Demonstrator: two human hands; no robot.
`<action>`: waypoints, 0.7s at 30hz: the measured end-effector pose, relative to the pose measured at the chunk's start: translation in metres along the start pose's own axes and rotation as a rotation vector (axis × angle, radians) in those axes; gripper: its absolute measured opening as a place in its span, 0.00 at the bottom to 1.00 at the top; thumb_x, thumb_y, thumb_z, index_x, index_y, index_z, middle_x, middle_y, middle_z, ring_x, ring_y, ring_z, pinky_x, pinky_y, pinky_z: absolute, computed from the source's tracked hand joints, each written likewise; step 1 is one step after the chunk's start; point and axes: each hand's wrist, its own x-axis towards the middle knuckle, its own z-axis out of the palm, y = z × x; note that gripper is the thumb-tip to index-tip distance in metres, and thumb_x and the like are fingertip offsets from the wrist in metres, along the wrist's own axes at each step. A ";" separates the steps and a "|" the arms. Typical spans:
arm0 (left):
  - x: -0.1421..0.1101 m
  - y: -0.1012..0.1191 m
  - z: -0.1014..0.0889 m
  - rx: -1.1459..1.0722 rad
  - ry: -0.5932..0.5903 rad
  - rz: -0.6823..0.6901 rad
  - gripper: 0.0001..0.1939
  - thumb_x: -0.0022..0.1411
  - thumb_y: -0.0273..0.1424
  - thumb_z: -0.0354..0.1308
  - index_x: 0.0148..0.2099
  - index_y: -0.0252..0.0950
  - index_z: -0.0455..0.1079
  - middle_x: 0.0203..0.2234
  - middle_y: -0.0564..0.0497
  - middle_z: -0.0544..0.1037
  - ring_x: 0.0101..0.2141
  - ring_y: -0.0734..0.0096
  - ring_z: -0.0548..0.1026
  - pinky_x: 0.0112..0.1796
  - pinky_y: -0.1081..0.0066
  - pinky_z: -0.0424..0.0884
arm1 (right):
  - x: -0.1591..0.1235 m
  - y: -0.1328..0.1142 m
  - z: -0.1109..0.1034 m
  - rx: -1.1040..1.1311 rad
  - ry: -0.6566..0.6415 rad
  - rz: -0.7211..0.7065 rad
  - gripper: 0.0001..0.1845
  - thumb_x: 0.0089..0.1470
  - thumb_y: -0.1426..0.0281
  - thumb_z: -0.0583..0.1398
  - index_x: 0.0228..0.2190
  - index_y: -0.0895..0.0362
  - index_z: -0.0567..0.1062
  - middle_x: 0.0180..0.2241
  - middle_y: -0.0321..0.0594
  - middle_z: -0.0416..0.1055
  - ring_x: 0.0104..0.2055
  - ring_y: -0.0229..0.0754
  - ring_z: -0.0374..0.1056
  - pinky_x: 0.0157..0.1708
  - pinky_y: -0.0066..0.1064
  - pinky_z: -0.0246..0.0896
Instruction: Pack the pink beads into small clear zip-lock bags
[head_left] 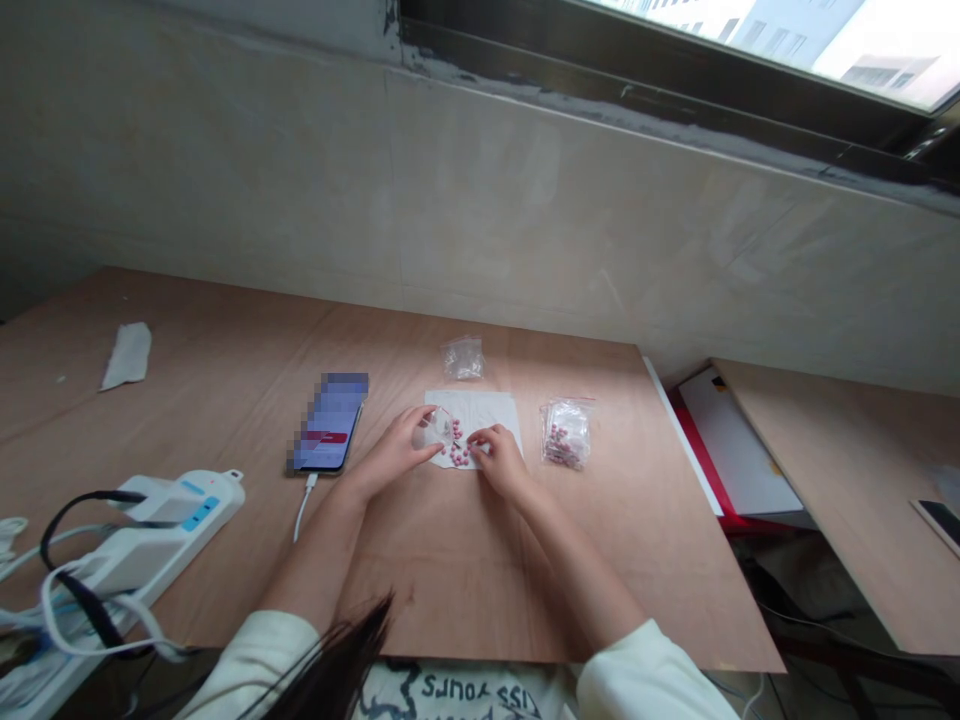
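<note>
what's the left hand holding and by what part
The left hand seems to pinch a small clear bag by its edge.

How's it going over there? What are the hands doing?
Left hand holding small clear plastic piece over white paper. Right hand at pink beads. Phone off to the side, not blocking.

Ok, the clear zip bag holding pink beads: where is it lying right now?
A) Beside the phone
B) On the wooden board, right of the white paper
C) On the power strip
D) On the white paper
B: the zip bag sits on the wooden board, apart from the right edge of the white paper.
</note>
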 end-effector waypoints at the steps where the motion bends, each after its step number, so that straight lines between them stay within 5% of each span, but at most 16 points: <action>1: 0.001 0.000 -0.001 -0.005 -0.001 -0.008 0.24 0.48 0.35 0.55 0.48 0.35 0.58 0.43 0.46 0.66 0.46 0.64 0.64 0.47 0.66 0.59 | 0.001 0.000 0.000 -0.006 -0.012 -0.011 0.07 0.43 0.77 0.55 0.27 0.57 0.72 0.29 0.40 0.64 0.36 0.39 0.59 0.39 0.32 0.54; 21: -0.005 0.007 0.002 -0.036 -0.072 -0.027 0.23 0.48 0.33 0.55 0.48 0.34 0.59 0.45 0.45 0.66 0.47 0.64 0.64 0.47 0.66 0.59 | 0.007 -0.006 -0.002 -0.012 0.010 0.024 0.04 0.43 0.76 0.55 0.24 0.59 0.70 0.27 0.40 0.65 0.34 0.39 0.59 0.36 0.32 0.54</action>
